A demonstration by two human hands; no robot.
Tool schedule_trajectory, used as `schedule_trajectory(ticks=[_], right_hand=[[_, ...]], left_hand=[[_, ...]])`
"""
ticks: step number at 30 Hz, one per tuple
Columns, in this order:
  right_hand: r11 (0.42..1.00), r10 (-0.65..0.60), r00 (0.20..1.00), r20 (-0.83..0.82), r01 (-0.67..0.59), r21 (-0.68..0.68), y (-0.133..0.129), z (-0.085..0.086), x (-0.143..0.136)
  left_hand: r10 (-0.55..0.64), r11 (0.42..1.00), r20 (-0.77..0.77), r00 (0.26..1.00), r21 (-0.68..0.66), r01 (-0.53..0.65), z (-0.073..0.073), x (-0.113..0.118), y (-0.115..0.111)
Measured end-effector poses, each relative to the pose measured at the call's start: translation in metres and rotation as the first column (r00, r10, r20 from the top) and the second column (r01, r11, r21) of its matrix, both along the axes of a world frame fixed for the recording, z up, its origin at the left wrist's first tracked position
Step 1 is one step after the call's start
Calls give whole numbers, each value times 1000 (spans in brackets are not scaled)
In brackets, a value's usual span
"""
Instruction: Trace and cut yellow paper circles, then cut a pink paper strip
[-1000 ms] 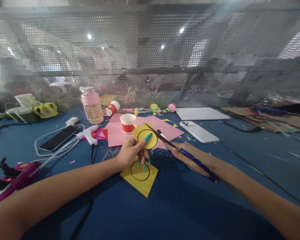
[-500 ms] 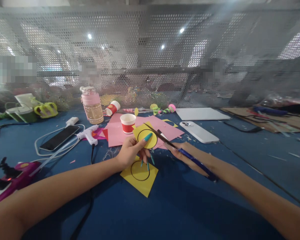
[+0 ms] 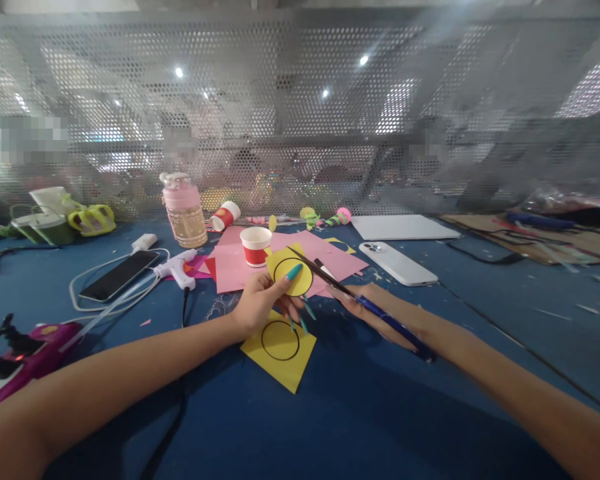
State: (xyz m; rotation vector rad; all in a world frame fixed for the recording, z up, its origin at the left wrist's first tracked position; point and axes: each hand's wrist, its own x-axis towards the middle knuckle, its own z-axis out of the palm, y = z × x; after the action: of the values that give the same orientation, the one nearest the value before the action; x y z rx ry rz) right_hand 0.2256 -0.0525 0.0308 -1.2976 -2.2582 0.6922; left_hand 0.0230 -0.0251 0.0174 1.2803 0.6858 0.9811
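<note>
My left hand [image 3: 264, 299] pinches a piece of yellow paper [image 3: 291, 283] with a black circle drawn on it, thumb on top. My right hand [image 3: 375, 308] grips scissors [image 3: 387, 322] with blue handles; their dark blades reach the upper right edge of that paper, beside the drawn circle. Below my left fingers, a second yellow paper sheet [image 3: 283, 363] bearing a black circle lies on the blue table [image 3: 360, 420]. Just behind the held paper stands a red and white paper cup [image 3: 256, 248] on pink paper [image 3: 230, 272].
A glue gun [image 3: 180, 268], a dark phone [image 3: 120, 275] with a cable and a magenta power strip [image 3: 40, 353] lie to the left. A pink bottle [image 3: 184, 210] stands behind. On the right are a white phone [image 3: 399, 264] and a white flat board [image 3: 405, 227].
The held yellow paper has shifted very slightly left, and my left fingers below it have moved a little. The scissors stay almost where they were.
</note>
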Motion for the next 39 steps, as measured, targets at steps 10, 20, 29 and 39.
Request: schedule_trajectory(ticks=[10,20,29,39], right_hand=[[998,-55,998,-8,54,-33,-4,4,-4],[999,-50,999,6,50,6,-3,3,-3],[999,-45,998,31,45,22,2,0,-3],[998,-53,998,40,53,23,3,-3,1]], left_hand=[[21,1000,37,999,-25,-20,0,0,1],[41,999,8,999,-26,-40,2,0,0],[41,999,32,999,-18,-40,0,0,2],[30,1000,47,998,8,-31,-6,-1,7]])
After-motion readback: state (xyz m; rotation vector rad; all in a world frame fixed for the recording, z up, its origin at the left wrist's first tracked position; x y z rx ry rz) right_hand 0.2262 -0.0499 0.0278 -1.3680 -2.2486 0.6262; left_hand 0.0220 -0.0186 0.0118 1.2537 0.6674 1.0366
